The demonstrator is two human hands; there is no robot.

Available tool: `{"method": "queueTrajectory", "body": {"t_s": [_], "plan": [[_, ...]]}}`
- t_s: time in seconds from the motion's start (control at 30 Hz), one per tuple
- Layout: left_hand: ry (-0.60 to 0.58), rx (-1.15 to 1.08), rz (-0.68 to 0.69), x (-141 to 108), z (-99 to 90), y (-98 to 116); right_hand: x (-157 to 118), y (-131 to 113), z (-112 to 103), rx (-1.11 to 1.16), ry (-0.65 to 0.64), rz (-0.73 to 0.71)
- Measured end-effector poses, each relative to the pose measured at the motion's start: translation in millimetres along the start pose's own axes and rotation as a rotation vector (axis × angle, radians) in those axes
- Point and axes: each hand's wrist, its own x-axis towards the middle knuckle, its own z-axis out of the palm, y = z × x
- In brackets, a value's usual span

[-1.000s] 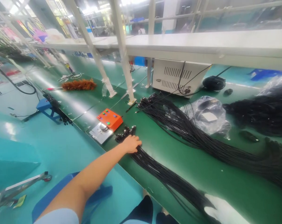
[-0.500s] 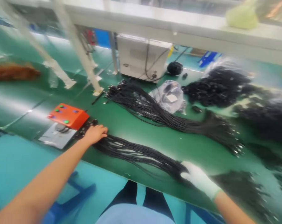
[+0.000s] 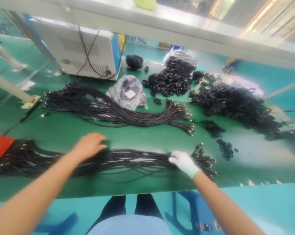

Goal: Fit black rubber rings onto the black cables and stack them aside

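Observation:
A long bundle of black cables (image 3: 137, 160) with metal tips lies along the front of the green table. My right hand (image 3: 184, 162), in a white glove, is closed around the bundle close to its right end. Bare and slightly blurred, my left hand (image 3: 90, 146) is over the same bundle further left, thumb and fingers apart, holding nothing I can see. A second black cable bundle (image 3: 127, 116) lies behind the first. The red box (image 3: 0, 147) at the left edge borders the front bundle's left end.
Behind the cables are a clear plastic bag (image 3: 129, 93), a white metal machine (image 3: 76, 49) and heaps of black parts (image 3: 171, 80). More black parts (image 3: 235, 104) are piled at the right, with small black rings (image 3: 226, 149) nearer. A white beam (image 3: 162, 29) crosses above.
The view has swung right, bringing the bundle's right end into sight and pushing the red box to the edge. My left hand has come off the bundle's left end and moved right along it.

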Motion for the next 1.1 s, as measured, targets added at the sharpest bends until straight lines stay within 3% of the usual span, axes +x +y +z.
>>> {"method": "queueTrajectory", "body": {"t_s": [0.07,0.17,0.23,0.37,0.57,0.67,0.8,0.9,1.0,1.1], "plan": [[-0.074,-0.033,0.175,15,31.1,48,-5,17,-3,-0.002,-0.004,-0.038],[-0.117,-0.042,0.251,34,79.8,97,-9,46,-10,-0.017,0.01,-0.07],[-0.088,-0.028,0.221,41,99.3,111,-8,63,-13,-0.021,0.067,-0.062],[0.057,0.022,0.173,34,114.5,132,-2,89,-12,-0.068,0.191,-0.011],[0.067,0.079,0.453,-15,155.5,181,-6,110,1,-0.107,0.293,-0.005],[0.058,0.129,0.565,-28,164.3,182,-13,119,3,-0.103,0.34,-0.021],[0.071,0.146,0.563,-31,161.7,173,-21,142,-3,-0.081,0.341,-0.09],[0.049,0.144,0.616,-34,162.4,172,-29,154,-11,-0.086,0.407,-0.005],[0.046,0.11,0.654,-30,162.3,184,-40,137,-11,-0.099,0.535,0.088],[0.077,0.055,0.625,-12,162.5,210,-57,98,9,-0.091,0.555,0.013]]}}
